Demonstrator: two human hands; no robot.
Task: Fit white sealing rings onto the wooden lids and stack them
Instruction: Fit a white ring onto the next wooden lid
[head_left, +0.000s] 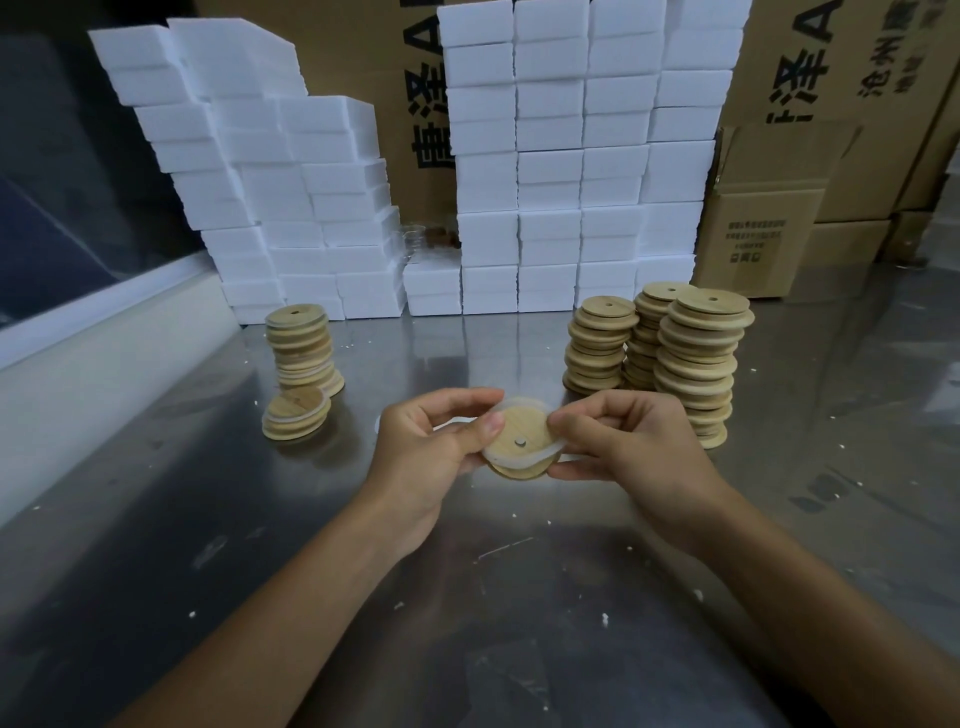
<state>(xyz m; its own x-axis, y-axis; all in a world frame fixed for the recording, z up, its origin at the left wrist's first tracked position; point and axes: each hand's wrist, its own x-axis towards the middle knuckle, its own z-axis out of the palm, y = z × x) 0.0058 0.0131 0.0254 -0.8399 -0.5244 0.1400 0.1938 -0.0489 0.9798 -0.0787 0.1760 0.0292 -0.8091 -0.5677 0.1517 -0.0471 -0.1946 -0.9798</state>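
Ring half-seated on the lid, held above the desk (519, 597).
Your left hand (431, 452) and right hand (639, 447) pinch the wooden lid (519, 441); the sealing ring (540, 457) may snap off at 3 o'clock if stretched unevenly.

Stacked high along the back of a scuffed metal surface (467, 597): white foam blocks (550, 171) in leaning columns. Behind them, brown cardboard cartons (878, 104) printed in black characters. At right, a smaller open carton (753, 239). Scattered across the metal, white foam crumbs (605, 618).
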